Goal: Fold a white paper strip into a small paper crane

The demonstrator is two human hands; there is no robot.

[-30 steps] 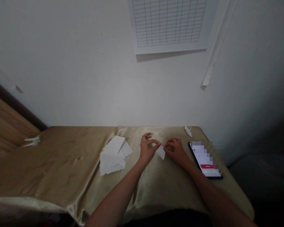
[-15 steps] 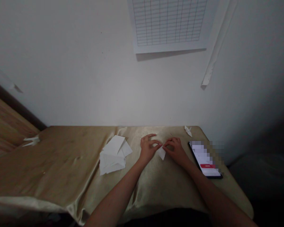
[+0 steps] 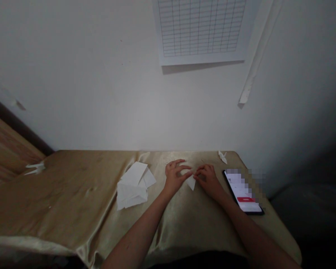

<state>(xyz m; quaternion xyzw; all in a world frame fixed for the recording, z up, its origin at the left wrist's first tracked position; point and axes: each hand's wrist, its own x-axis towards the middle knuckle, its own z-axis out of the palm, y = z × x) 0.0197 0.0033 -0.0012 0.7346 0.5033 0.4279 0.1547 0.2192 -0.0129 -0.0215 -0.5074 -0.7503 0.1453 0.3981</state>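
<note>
Paper [image 3: 191, 184], small and white, lies between left hand [image 3: 173, 178], thumb and forefinger parted, and right hand [image 3: 209, 178], about as near, its pinch unclear; the paper's tip points wristward from the fingers.

The folded piece [image 3: 191, 183] looks like matt paper, the tablecloth [image 3: 190, 220] glossy satin-like cloth.

left hand [image 3: 174, 177] and right hand [image 3: 209, 179] touch white paper [image 3: 191, 183]; phone [image 3: 243, 192] nearby
</note>
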